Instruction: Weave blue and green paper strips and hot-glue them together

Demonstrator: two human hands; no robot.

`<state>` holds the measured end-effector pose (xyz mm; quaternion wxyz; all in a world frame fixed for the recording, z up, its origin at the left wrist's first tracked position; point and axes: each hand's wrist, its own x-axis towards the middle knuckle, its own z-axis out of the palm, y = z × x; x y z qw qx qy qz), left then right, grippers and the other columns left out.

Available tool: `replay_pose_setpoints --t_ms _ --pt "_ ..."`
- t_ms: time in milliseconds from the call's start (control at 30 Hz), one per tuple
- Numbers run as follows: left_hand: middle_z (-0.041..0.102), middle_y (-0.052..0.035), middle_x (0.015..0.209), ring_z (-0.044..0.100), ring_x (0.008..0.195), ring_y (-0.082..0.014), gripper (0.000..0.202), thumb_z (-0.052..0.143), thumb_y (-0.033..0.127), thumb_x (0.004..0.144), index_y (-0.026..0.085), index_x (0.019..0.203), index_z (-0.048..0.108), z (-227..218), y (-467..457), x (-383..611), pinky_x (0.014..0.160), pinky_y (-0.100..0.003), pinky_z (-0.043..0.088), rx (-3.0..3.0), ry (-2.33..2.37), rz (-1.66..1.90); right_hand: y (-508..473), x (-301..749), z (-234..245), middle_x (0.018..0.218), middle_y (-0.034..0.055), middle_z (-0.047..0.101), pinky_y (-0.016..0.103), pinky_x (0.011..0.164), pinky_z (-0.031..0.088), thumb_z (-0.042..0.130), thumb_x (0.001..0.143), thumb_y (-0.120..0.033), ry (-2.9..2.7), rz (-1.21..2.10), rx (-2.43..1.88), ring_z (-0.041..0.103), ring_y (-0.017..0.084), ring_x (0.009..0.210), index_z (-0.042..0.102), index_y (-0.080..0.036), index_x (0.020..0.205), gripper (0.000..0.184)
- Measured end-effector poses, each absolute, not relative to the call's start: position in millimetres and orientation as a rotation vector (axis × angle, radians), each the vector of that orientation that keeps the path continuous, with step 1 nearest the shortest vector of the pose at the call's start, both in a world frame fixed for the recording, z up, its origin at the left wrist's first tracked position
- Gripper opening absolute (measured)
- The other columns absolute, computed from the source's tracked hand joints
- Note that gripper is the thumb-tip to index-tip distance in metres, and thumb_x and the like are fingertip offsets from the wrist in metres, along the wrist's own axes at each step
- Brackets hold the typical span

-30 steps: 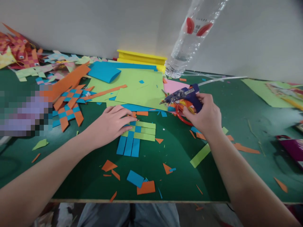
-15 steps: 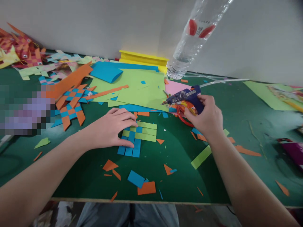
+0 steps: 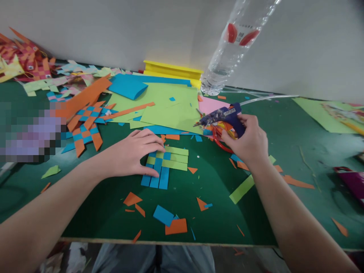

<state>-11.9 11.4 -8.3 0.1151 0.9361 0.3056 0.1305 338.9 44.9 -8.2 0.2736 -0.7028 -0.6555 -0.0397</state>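
Kinda resting a spread left hand on the woven paper left of centre, probably to stop slipping, while gripping the glue gun with the right hand, likely dodging the nozzle.

Left fingers farther apart than before
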Motion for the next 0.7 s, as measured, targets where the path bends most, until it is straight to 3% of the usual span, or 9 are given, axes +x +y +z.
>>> replay_pose_setpoints --t_ms 133,233,700 --pt "0.07 -0.0069 0.115 0.057 0.112 -0.0239 0.033 0.048 0.047 0.105 0.019 0.111 0.064 -8.3 3.5 5.4 0.097 -0.038 0.036 2.855 0.842 0.624 45.2 339.1 -8.9 0.114 0.0168 0.071 0.048 0.073 0.055 0.069 0.069 -0.051 -1.773 -0.124 -1.86 0.07 0.036 0.094 0.054 -0.022 0.118 0.059" --pt "0.072 -0.0062 0.107 0.058 0.107 -0.0232 0.022 0.049 0.033 0.106 0.017 0.107 0.064 -11.2 -2.2 19.8 0.096 -0.038 0.035 2.947 0.828 0.745 45.8 339.8 -10.8 0.112 0.0152 0.071 0.047 0.072 0.055 0.07 0.069 -0.049 -1.783 -0.155 -1.838 0.07 0.034 0.093 0.054 -0.022 0.117 0.058" --pt "0.077 -0.0032 0.105 0.062 0.104 -0.0218 0.029 0.044 0.034 0.108 0.017 0.111 0.068 -18.0 -3.1 29.8 0.096 -0.038 0.033 2.968 0.691 0.739 46.9 341.4 -14.1 0.112 0.0131 0.07 0.046 0.074 0.055 0.071 0.07 -0.048 -1.803 -0.172 -1.819 0.07 0.032 0.091 0.052 -0.024 0.116 0.056"
